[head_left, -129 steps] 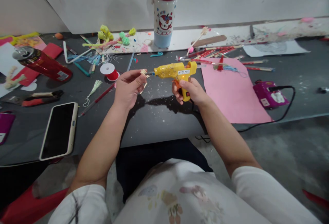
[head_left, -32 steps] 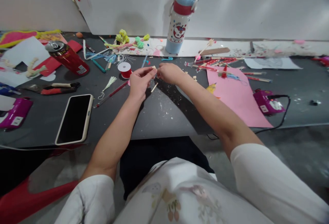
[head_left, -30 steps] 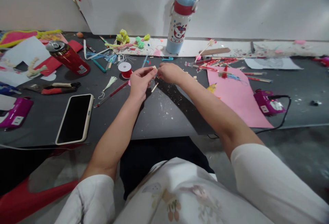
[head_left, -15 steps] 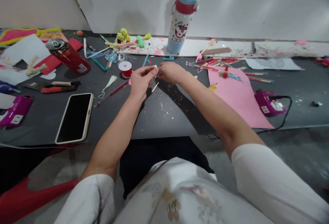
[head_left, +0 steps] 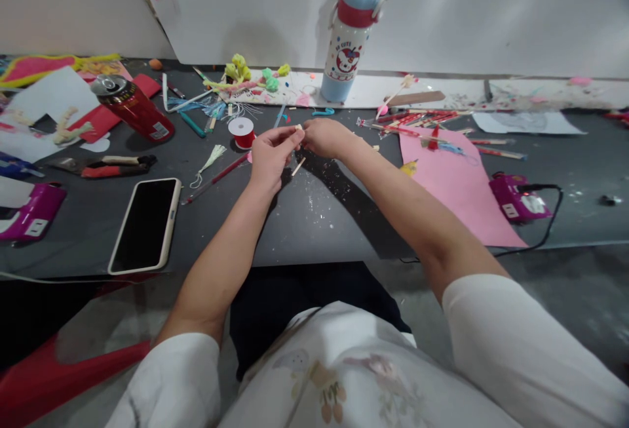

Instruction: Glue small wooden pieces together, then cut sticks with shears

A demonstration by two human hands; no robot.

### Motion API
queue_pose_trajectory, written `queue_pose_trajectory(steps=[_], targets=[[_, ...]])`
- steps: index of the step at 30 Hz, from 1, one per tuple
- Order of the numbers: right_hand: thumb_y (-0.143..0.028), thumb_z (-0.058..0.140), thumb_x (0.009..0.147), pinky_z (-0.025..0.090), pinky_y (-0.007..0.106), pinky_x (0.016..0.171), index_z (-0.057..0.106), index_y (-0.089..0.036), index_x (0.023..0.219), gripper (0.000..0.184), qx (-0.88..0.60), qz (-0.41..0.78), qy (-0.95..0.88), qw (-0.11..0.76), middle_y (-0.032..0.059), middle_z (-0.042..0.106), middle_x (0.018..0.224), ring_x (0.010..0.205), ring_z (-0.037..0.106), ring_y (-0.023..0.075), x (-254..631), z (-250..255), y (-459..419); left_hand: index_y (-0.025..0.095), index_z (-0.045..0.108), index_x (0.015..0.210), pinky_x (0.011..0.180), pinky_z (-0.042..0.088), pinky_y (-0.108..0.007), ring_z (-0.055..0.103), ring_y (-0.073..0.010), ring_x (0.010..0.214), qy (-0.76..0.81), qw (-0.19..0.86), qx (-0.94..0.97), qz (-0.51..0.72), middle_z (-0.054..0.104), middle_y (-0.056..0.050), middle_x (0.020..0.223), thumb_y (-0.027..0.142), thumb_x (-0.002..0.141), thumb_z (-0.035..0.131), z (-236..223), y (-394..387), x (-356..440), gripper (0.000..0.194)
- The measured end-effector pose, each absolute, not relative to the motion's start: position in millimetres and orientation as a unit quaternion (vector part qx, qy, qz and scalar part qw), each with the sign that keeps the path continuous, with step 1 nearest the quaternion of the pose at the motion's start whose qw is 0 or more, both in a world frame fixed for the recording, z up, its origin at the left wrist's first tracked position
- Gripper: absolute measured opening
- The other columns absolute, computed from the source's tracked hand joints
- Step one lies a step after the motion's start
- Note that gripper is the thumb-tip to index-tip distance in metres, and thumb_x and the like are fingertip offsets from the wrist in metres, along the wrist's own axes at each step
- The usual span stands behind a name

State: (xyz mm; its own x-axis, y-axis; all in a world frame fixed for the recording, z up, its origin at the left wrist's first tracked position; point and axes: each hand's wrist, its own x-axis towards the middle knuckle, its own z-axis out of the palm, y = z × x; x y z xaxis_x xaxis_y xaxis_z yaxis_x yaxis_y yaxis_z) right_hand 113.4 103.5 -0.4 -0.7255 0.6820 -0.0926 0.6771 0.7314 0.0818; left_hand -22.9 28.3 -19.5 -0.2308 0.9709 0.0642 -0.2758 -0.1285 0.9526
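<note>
My left hand (head_left: 271, 158) pinches a small pale piece (head_left: 298, 127), too small to name, between thumb and forefinger. Against it, at the fingertips, is my right hand (head_left: 323, 138), its fingers closed; whatever they hold is hidden behind them. Just below the hands a short thin wooden stick (head_left: 298, 166) shows on the dark table. A spool of red ribbon (head_left: 242, 134) stands left of my left hand. Near its wrist lies a dark red, pen-like rod (head_left: 216, 179). Pale crumbs are scattered on the tabletop under my right forearm.
A blue-and-white bottle (head_left: 346, 38) stands behind the hands. To the left are a phone (head_left: 146, 226), pliers (head_left: 105, 167) and a tilted red can (head_left: 135, 110). Pink paper (head_left: 455, 185), wrapped sticks (head_left: 422, 118) and a purple box with a cable (head_left: 519, 198) lie right.
The whole view has shifted very slightly. Both hands stay together in nearly the same pose, with only tiny finger movement.
</note>
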Motion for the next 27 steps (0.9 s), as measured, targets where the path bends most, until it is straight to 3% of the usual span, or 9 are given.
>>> queue_pose_trajectory(steps=[7,17,20,27], targets=[[-0.017,0.042,0.093,0.038,0.033,0.081,0.065,-0.007,0.109,0.029,0.344,0.018,0.938,0.032,0.0195,0.065,0.114,0.100,0.059,0.0249,121.0,-2.6,103.5,0.020,0.076,0.075,0.038,0.022,-0.019,0.040,-0.0035,0.041,0.437,0.483,0.391,0.650,0.060,0.002,0.055,0.036,0.058,0.089,-21.8,29.4,-23.8,0.027],[-0.035,0.049,0.093,0.049,0.032,0.075,0.062,-0.018,0.104,0.025,0.479,-0.235,0.805,-0.258,0.0066,0.068,0.090,0.082,0.061,0.0172,165.5,6.7,67.9,0.020,0.075,0.077,0.041,0.027,-0.020,0.040,-0.0049,0.044,0.462,0.476,0.404,0.630,0.058,0.001,0.058,0.033,0.066,0.086,-15.7,23.7,-20.3,0.021],[-0.037,0.057,0.090,0.053,0.034,0.072,0.064,-0.020,0.106,0.025,0.503,-0.296,0.742,-0.331,0.0053,0.068,0.092,0.080,0.064,0.0172,171.7,7.3,54.1,0.020,0.077,0.077,0.040,0.026,-0.020,0.044,-0.0058,0.047,0.453,0.473,0.409,0.636,0.061,0.000,0.061,0.035,0.063,0.088,-18.0,23.6,-20.3,0.023],[-0.039,0.064,0.086,0.058,0.034,0.080,0.068,-0.024,0.105,0.025,0.418,-0.468,0.638,-0.446,0.0019,0.068,0.091,0.082,0.065,0.0147,174.9,-9.5,41.1,0.022,0.078,0.076,0.038,0.025,-0.017,0.050,-0.0070,0.052,0.458,0.467,0.429,0.623,0.064,-0.001,0.063,0.042,0.056,0.091,-22.6,22.6,-17.2,0.031]])
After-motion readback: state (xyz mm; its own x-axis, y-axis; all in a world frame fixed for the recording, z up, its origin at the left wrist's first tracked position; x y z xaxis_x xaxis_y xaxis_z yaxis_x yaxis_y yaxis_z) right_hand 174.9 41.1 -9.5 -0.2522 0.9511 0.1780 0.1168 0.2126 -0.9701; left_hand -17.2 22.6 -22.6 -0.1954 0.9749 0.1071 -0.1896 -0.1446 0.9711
